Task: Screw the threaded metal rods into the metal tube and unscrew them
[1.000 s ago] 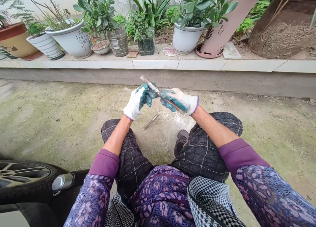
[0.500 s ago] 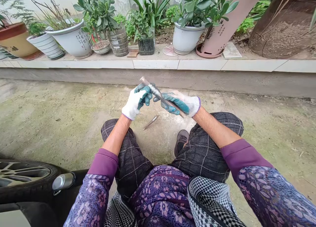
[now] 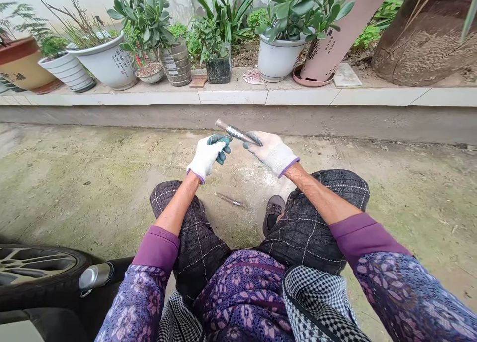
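My right hand, in a white glove with blue-green palm coating, is closed around a wooden stick wound with shiny thin wire. The stick points up and to the left, and its wound part shows beyond my fingers. Just below its free end, my left hand, gloved alike, is closed with curled fingertips. Whatever those fingers hold, if anything, is too small to make out. Lower down, between my knees, is a second thin stick with wire around one end. Whether it hangs or lies on the ground I cannot tell.
Concrete ground spreads around my feet. Ahead runs a low tiled ledge with potted plants, among them a white pot and a large brown pot. A car wheel and a metal cylinder are at lower left.
My right hand has turned over, its back now facing up, and the held stick lies flatter. The lower stick has swung round and moved down. My left hand has shifted slightly down.
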### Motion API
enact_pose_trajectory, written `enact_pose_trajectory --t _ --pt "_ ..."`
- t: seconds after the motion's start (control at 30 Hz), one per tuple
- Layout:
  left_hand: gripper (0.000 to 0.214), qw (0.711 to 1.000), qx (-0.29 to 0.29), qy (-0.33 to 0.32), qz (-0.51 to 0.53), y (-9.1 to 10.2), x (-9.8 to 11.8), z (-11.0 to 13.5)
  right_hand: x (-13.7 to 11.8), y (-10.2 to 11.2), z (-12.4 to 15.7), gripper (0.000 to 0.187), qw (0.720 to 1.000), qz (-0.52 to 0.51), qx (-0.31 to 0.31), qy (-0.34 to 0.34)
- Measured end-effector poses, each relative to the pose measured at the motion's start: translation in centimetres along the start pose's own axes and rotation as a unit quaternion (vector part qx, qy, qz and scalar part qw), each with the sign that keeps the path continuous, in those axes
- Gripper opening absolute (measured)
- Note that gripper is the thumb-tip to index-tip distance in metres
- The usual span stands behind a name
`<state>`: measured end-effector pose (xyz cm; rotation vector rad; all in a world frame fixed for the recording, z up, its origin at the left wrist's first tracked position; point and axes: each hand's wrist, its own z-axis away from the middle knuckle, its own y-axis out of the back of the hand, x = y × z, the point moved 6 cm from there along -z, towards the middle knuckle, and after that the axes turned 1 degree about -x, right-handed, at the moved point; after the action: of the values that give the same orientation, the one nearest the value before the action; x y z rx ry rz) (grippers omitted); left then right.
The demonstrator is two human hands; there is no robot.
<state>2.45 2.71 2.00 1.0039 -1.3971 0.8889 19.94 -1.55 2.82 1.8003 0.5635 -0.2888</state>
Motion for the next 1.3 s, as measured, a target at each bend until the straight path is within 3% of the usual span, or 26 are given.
enact_pose_trajectory --t 0.23,0.4,0.47,0.6,0.73,0.87,0.97,1.1,1.3 --pt "0.018 0.999 -0.010 -0.043 0.009 0.1 0.7 0.4 0.2 -1.4 0.0 0.040 0.988 0.144 -0.047 -0.002" --pt "0.020 0.991 -0.133 -0.007 -0.015 -1.9 -0.3 0.8 -0.7 -1.4 0.0 0.037 0.985 0.160 -0.061 0.012" --pt "0.022 0.988 -0.155 0.003 -0.021 -2.2 -0.4 1.0 -0.7 -0.9 0.0 0.036 0.988 0.146 -0.057 0.016" --pt "0.026 0.994 -0.105 -0.022 0.023 -0.7 0.7 0.9 -0.9 -0.4 0.4 0.038 0.982 0.172 -0.068 0.024" --pt "0.025 0.998 -0.040 -0.024 0.036 0.5 0.6 0.5 -2.3 -1.6 1.3 0.036 0.961 0.239 -0.123 0.064" --pt "0.023 0.995 -0.077 0.038 -0.053 -0.7 -1.4 0.6 -2.7 -3.5 1.5 0.034 0.950 0.258 -0.157 0.086" --pt "0.027 0.987 -0.134 0.040 -0.079 -1.8 -1.9 1.1 -1.2 -3.4 0.6 0.031 0.970 0.202 -0.127 0.051" --pt "0.032 0.981 -0.186 0.028 -0.056 -1.9 -1.4 1.8 0.8 -1.3 -0.3 0.032 0.999 0.002 -0.054 -0.003" --pt "0.028 0.983 -0.160 0.034 -0.082 -0.7 -1.8 1.8 -0.1 -1.1 0.5 0.026 0.966 -0.226 -0.107 -0.071"
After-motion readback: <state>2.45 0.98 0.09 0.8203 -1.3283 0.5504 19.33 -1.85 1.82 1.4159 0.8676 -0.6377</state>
